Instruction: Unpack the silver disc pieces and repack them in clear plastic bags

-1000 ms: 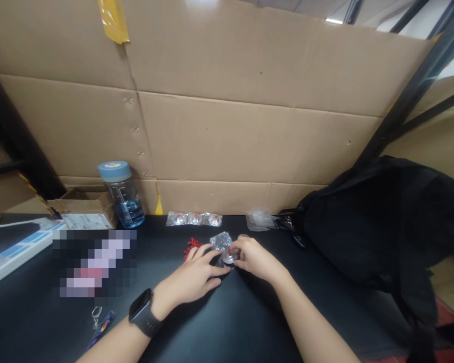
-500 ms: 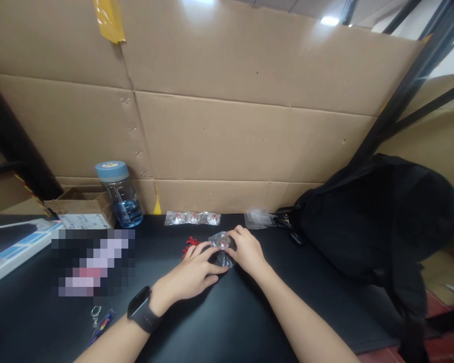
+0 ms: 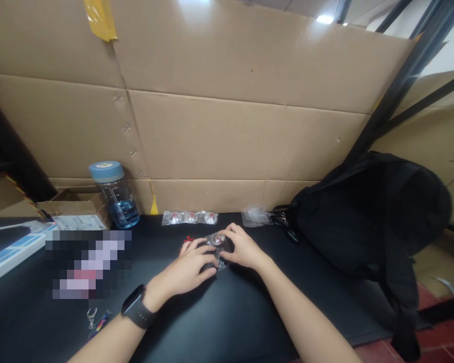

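A round silvery disc with a red mark, in a clear plastic bag (image 3: 217,240), lies on the black table between my two hands. My right hand (image 3: 244,247) curls over its right side, with thumb and fingertips gripping the bag. My left hand (image 3: 191,266) has its fingers spread, and their tips touch the bag's left side. A bunch of red cord (image 3: 188,239) shows partly behind my left fingers. Along the back, 3 similar wrapped discs (image 3: 190,218) lie in a row. Clear empty-looking bags (image 3: 257,217) are stacked to their right.
A water bottle (image 3: 115,194) and small cardboard box (image 3: 77,207) stand at the back left, beside a white power strip (image 3: 20,247). A key ring (image 3: 92,315) lies near my left forearm. A black backpack (image 3: 371,217) fills the right side. Cardboard (image 3: 227,146) walls the back.
My fingers have shifted on the bag, and the disc now shows more openly above them. My left hand covers more of the red cord. The view has turned slightly.
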Available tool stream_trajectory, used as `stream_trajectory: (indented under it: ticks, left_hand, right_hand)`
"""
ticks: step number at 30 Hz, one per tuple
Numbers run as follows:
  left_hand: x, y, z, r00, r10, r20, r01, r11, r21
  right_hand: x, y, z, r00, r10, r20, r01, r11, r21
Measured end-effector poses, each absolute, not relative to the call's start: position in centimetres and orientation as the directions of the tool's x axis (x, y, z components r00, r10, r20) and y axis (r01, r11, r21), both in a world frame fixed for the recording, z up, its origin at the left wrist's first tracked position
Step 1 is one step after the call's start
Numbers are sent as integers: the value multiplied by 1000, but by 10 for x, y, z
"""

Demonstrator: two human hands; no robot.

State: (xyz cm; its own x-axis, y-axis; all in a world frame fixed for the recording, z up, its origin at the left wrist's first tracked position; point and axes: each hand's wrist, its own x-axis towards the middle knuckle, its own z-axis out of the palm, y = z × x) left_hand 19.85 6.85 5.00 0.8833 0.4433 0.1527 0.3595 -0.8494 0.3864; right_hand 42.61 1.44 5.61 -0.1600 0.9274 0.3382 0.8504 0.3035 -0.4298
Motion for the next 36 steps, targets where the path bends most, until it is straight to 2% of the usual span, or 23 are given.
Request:
stream_trajectory:
  ticks: [2,4,7,12,17,23,31,36]
  left_hand:
    - [200,70,49,843,503,188,407,-827,388]
    - [202,72,46,801,556,223,453,-806,381]
    - [205,71,42,765,580,278,486,-805,340]
    - [211,68,39,740,580,341,508,-814,283]
    - [214,70,37,697,613,372,545,-790,279]
    - [215,75,35,629,686,366,577,-728,371]
    - [213,79,45,575,764,294,576,-633,518]
    - [215,79,41,567,782,258,537,-588,604]
  right_hand:
    - [434,11,62,-209,918,337,766,368,-527]
    - [440,10,64,-169,916,364,739,363,-568]
    - [446,11,62,-136,915,380,785,334,-522]
    - [444,14,53,-169,934,315,831,307,-464]
    - [438,15,49,-173,916,362,833,332,-442]
    - [445,12,57,-180,918,353,850,326,-414]
    - [446,10,63,-135,945,298,799,282,-531]
    - [446,12,56,-132,966,220,825,230,-517]
